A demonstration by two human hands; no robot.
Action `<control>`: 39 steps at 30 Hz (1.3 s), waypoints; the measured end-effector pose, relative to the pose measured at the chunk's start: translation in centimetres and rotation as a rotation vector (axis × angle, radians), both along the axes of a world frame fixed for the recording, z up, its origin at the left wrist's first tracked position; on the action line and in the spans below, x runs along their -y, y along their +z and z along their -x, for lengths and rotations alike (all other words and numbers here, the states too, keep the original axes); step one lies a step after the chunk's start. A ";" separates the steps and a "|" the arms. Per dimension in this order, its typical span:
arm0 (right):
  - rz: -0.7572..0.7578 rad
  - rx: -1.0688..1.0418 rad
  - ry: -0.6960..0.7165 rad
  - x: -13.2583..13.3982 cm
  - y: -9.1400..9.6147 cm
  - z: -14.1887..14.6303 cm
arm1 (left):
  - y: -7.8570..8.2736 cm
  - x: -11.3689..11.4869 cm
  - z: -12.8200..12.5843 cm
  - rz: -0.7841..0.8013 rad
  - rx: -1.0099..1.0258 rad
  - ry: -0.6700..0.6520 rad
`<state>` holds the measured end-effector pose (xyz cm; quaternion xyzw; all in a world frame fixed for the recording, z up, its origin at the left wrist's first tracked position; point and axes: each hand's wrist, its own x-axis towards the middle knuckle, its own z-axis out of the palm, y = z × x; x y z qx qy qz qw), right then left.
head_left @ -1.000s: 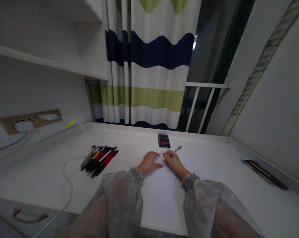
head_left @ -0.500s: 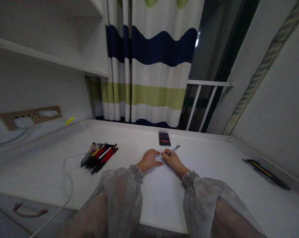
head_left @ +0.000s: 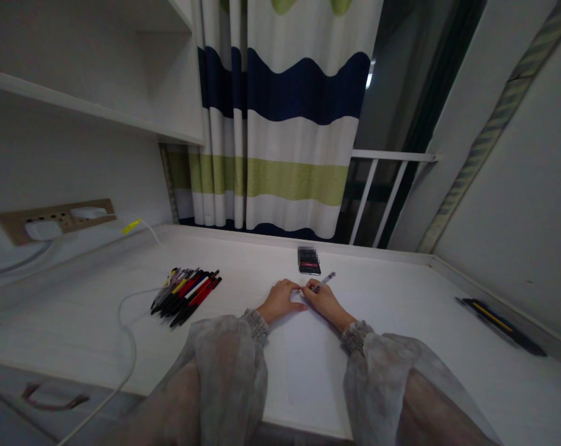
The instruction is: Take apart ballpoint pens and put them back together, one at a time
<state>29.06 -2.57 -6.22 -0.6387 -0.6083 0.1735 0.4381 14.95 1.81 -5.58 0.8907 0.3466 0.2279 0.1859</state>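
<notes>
Pen: slim, pale barrel, dark marks toward its back end. I hold it in my right hand, tilted, back end up and away from me, leaning right. Tip is hidden in my grip, so can't tell if it touches the paper.

Paper: white, flat on the white desk, right in front of me. Far part sits under my hands, left hand at its left edge. Near end stops just short of the desk's front edge. Right border hard to make out, white on white.
</notes>
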 end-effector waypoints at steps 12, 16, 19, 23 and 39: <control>0.017 0.062 -0.075 -0.1 0.2 0.3 | -0.1 -0.1 0.0 0.001 -0.004 -0.010; 0.012 0.067 -0.069 -0.1 0.3 0.3 | 0.0 0.0 0.0 0.004 -0.004 -0.009; 0.007 0.060 -0.065 -0.1 0.3 0.3 | 0.1 0.1 0.0 0.011 -0.010 0.000; 0.005 0.028 -0.042 -0.1 0.3 0.3 | 0.1 0.0 0.0 0.015 -0.014 -0.002; 0.041 -0.433 0.053 1.0 1.3 0.3 | -0.4 -0.3 -0.1 0.012 0.004 -0.017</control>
